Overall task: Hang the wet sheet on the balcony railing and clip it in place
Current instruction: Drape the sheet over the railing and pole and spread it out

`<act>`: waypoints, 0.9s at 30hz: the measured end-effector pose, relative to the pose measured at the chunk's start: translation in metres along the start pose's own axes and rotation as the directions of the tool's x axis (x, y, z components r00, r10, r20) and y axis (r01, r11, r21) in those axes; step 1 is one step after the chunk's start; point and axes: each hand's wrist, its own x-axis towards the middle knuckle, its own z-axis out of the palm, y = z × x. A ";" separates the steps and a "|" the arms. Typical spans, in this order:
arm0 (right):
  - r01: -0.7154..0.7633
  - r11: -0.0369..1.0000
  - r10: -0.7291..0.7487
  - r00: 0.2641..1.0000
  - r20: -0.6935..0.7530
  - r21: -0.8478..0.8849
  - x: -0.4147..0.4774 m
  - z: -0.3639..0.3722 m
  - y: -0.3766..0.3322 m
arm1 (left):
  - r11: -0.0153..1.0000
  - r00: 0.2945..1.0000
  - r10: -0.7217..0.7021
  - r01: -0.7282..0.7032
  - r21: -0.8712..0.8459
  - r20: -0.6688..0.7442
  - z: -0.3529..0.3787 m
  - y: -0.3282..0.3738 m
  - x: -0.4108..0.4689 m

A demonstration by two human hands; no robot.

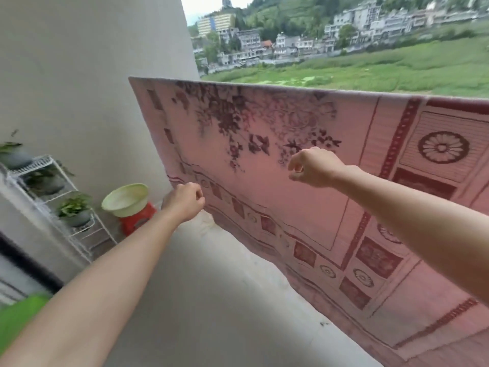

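The sheet (304, 186) hangs over the railing, from the far left wall (92, 75) across to the right. At far left, a basin (125, 200) sits on a stool (137, 219), right of a plant rack (66, 202).

Railing, balcony floor and plant rack

The balcony railing (291, 89) carries the pink patterned sheet (304, 202), which is draped over its top edge and hangs down the inner side, just beyond both hands. The pale concrete floor (211, 300) runs beneath the forearms; the sheet's lower edge reaches it. On the floor, just left of the left hand, stands a red plastic stool (137, 218) bearing a pale green basin (125, 200). Further left, a white wire rack (53, 197) stands on the floor, holding potted plants (75, 211) on its tiers.
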 end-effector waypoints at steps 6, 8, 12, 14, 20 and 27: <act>0.088 0.995 -0.090 0.995 0.042 0.039 0.073 0.033 -0.079 | 0.990 0.990 -0.142 0.142 0.003 0.024 -0.029 -0.088 0.006; 0.138 0.990 -0.139 0.989 0.058 0.025 0.098 0.043 -0.100 | 0.983 0.982 -0.185 0.185 -0.003 0.026 -0.026 -0.113 0.012; 0.199 0.980 -0.199 0.978 0.063 0.007 0.128 0.052 -0.092 | 0.971 0.970 -0.238 0.238 0.006 0.052 -0.004 -0.111 0.016; 0.219 0.976 -0.219 0.973 0.071 0.011 0.146 0.060 -0.082 | 0.963 0.960 -0.268 0.268 0.009 0.078 0.005 -0.104 0.024; 0.263 0.965 -0.264 0.959 0.101 0.020 0.234 0.093 -0.072 | 0.945 0.941 -0.326 0.327 0.005 0.084 0.026 -0.112 0.088; 0.312 0.950 -0.309 0.943 0.125 -0.009 0.243 0.114 -0.048 | 0.920 0.917 -0.392 0.392 0.014 0.074 0.051 -0.079 0.080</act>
